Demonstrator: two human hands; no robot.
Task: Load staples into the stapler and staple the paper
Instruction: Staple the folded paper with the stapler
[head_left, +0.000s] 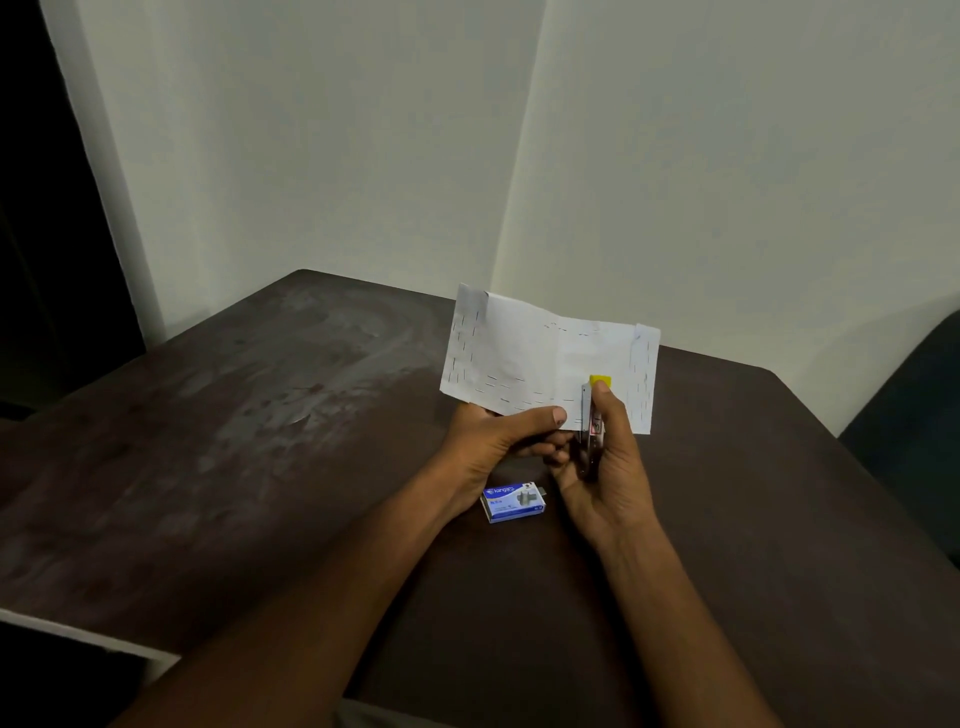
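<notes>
A folded white paper (524, 353) with several staples in it is held upright above the table. My left hand (493, 441) pinches its lower edge, thumb on the front. My right hand (605, 467) grips a small stapler (593, 415) with a yellow tip, its jaws over the paper's bottom edge to the right of my left thumb. A blue staple box (513, 501) lies on the table just below my hands, its inner tray slightly pushed out on the right.
The dark brown table (260, 441) has a worn, pale-stained patch on its left half. White walls meet in a corner behind it. A dark chair (914, 415) stands at the right edge.
</notes>
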